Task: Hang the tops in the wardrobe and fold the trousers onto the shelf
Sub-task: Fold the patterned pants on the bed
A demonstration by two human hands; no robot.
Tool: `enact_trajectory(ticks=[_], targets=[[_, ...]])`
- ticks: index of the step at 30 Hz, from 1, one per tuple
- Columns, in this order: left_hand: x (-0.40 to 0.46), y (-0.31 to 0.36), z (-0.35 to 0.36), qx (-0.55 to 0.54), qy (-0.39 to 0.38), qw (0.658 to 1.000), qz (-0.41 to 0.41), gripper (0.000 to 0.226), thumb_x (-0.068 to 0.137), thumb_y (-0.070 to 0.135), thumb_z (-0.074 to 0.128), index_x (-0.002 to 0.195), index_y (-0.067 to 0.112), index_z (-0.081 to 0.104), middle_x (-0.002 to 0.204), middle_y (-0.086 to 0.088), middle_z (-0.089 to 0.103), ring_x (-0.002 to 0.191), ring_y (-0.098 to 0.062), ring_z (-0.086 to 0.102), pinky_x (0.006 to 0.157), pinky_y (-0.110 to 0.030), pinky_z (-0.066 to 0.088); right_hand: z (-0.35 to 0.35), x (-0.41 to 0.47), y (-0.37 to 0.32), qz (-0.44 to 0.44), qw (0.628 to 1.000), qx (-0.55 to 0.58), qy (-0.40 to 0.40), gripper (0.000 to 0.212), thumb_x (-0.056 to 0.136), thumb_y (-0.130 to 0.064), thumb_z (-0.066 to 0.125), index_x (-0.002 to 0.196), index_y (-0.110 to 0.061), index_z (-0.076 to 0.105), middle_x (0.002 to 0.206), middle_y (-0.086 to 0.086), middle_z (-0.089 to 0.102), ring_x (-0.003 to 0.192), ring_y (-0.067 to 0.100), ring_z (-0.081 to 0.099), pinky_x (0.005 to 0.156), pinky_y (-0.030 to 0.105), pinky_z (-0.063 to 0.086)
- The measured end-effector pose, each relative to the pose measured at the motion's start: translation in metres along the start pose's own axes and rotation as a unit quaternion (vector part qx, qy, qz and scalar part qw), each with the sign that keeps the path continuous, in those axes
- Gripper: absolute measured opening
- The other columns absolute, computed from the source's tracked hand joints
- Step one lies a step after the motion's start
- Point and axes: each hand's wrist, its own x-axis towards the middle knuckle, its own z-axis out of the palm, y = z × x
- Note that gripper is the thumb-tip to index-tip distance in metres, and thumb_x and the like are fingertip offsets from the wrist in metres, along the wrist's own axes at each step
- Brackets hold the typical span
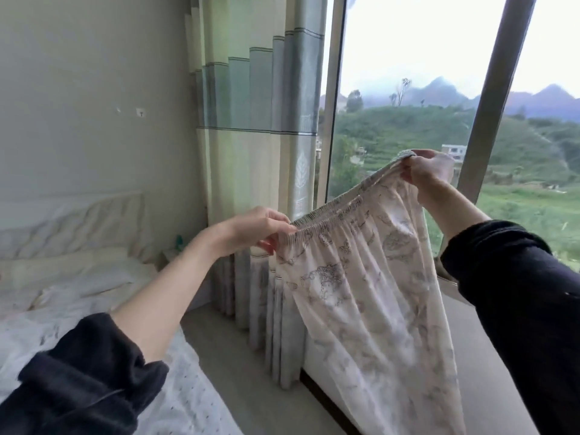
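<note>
1. The fingers of the left hand (262, 229) are curling round and pinching the left end of the gathered elastic waistband (342, 200) of the trousers (370, 293), thumb side toward the cloth.
2. The fingers of the right hand (428, 171) are gripping the other end of the same waistband, bunching it into the fist, higher up and farther toward the window than the left hand.
3. The waistband is stretching taut between the two hands, slanting upward from lower left to upper right.
4. The trousers are hanging in mid-air in front of the person, long axis running downward from the waistband toward the lower right edge of the view (the leg ends are running out of sight there).
5. One garment is showing, pale with a grey printed pattern; two hands are holding it, each coming out of a pushed-up dark sleeve (81, 375).
6. Behind the trousers a pleated curtain (251, 152) in cream and grey-green bands is hanging down to the floor (238, 365), the cloth overlapping its lower folds from this viewpoint.
7. To the right, a large window (408, 89) with a slanting frame post is showing green hills and mountains, with a pale sill (480, 356) below it.
8. To the left, one bed (62, 309) with white rumpled bedding and a padded headboard is standing against the wall.
</note>
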Motion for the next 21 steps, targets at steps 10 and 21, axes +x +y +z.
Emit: enact_trajectory(ticks=[10, 21], targets=[[-0.154, -0.077, -0.066, -0.106, 0.064, 0.987, -0.103, 0.026, 0.088, 0.010, 0.052, 0.062, 0.009, 0.052, 0.056, -0.006, 0.060, 0.048, -0.017, 0.057, 0.047, -0.023, 0.046, 0.165, -0.126, 0.010, -0.082, 0.976, -0.076, -0.188, 0.027, 0.086, -0.012, 0.063, 0.111, -0.017, 0.071, 0.102, -0.001, 0.070, 0.062, -0.004, 0.051, 0.062, 0.011, 0.046], [-0.549, -0.233, -0.155, -0.207, 0.268, 0.888, -0.312, 0.017, 0.078, 0.016, 0.054, 0.069, 0.002, 0.052, 0.055, -0.011, 0.058, 0.041, -0.020, 0.054, 0.042, -0.023, 0.045, 0.421, -0.552, 0.039, -0.062, 0.873, -0.093, -0.475, 0.030, 0.087, -0.011, 0.055, 0.113, -0.017, 0.070, 0.100, 0.008, 0.070, 0.081, 0.011, 0.057, 0.042, 0.005, 0.036]])
